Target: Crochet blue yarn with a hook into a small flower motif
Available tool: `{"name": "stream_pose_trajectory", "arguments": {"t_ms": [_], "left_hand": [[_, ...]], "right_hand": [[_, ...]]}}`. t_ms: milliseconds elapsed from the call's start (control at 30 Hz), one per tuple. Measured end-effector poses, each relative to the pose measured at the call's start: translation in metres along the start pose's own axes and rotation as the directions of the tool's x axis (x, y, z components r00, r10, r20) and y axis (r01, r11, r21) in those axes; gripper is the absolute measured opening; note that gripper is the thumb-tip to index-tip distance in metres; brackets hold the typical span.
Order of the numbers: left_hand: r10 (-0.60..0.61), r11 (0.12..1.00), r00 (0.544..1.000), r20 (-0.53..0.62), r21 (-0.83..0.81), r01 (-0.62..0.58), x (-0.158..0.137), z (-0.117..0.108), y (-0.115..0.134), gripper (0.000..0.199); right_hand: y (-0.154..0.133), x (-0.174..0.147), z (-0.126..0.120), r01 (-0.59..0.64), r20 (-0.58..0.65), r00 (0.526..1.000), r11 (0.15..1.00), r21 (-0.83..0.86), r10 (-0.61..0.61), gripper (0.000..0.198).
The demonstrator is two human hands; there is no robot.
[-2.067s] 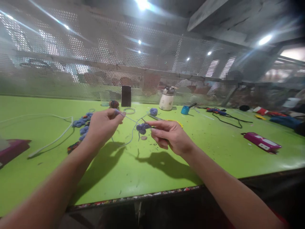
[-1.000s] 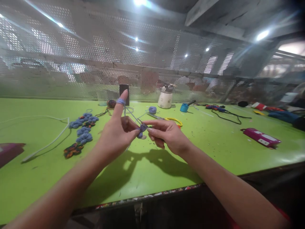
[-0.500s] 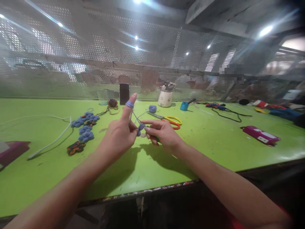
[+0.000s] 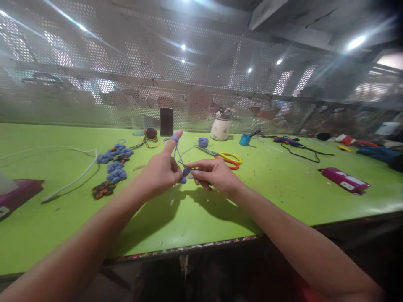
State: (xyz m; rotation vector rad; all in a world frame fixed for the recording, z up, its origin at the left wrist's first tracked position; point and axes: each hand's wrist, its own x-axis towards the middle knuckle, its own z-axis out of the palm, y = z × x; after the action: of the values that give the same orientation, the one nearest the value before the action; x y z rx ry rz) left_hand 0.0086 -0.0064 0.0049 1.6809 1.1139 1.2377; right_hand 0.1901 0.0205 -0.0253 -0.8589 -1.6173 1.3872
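Observation:
My left hand (image 4: pixel 162 167) pinches a small blue-purple crochet piece (image 4: pixel 185 173) between thumb and fingers. Yarn (image 4: pixel 175 138) of the same colour wraps the raised index finger and runs down to the piece. Close beside it, my right hand (image 4: pixel 217 176) is closed around a slim crochet hook (image 4: pixel 182 163), most of which the fingers hide. Its tip meets the yarn at the piece. From the piece a strand leads back to a blue-purple yarn ball (image 4: pixel 203 142). Scissors (image 4: pixel 220 156) with yellow and red handles lie just behind my right hand.
Crocheted flowers (image 4: pixel 116 172) lie to the left, near a white cable (image 4: pixel 75 184). Behind stand a multicoloured yarn ball (image 4: pixel 150 133), a phone (image 4: pixel 166 121), a pale jar (image 4: pixel 220 128) and a blue pot (image 4: pixel 244 139). A magenta case (image 4: pixel 344 180) lies right, on the green table (image 4: pixel 283 201).
My raised left index finger has tipped lower and to the right. The hook's thin shaft now shows at the yarn. The whole view has shifted slightly.

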Motion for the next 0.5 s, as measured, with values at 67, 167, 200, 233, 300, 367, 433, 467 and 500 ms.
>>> {"name": "stream_pose_trajectory", "arguments": {"t_ms": [67,167,200,233,300,367,433,467,500], "left_hand": [[0.090,0.963,0.996,-0.001,0.256,-0.086,-0.005,0.006,0.002,0.090],[0.218,0.924,0.975,-0.042,0.329,-0.192,-0.011,0.014,0.003,0.075],[0.238,0.931,0.969,-0.071,0.299,-0.207,-0.011,0.015,0.003,0.073],[0.237,0.948,0.966,-0.103,0.243,-0.206,-0.010,0.015,0.002,0.075],[0.154,0.988,0.975,-0.157,0.041,-0.150,-0.006,0.013,0.001,0.086],[0.013,0.977,0.988,-0.154,-0.211,-0.046,0.000,0.008,0.000,0.099],[-0.099,0.918,0.990,-0.099,-0.394,0.052,0.004,0.003,0.000,0.100],[-0.132,0.888,0.988,-0.075,-0.452,0.085,0.006,0.002,0.000,0.097],[-0.156,0.861,0.986,-0.055,-0.496,0.109,0.006,0.001,0.001,0.094]], "right_hand": [[-0.001,0.000,0.002,-0.059,-0.027,0.998,0.997,0.047,0.061,0.037],[-0.004,-0.002,0.005,-0.116,-0.037,0.991,0.970,0.213,0.127,0.049],[-0.005,-0.002,0.005,-0.115,-0.033,0.991,0.955,0.272,0.129,0.053],[-0.006,-0.003,0.006,-0.102,-0.033,0.992,0.941,0.322,0.119,0.055],[-0.009,-0.005,0.007,-0.056,-0.049,0.996,0.924,0.379,0.081,0.054],[-0.010,-0.006,0.007,-0.011,-0.072,0.996,0.920,0.391,0.043,0.051],[-0.011,-0.007,0.007,0.020,-0.088,0.996,0.921,0.390,0.015,0.048],[-0.011,-0.007,0.007,0.029,-0.090,0.996,0.921,0.389,0.007,0.046],[-0.011,-0.007,0.007,0.038,-0.091,0.996,0.921,0.389,-0.002,0.044]]}}
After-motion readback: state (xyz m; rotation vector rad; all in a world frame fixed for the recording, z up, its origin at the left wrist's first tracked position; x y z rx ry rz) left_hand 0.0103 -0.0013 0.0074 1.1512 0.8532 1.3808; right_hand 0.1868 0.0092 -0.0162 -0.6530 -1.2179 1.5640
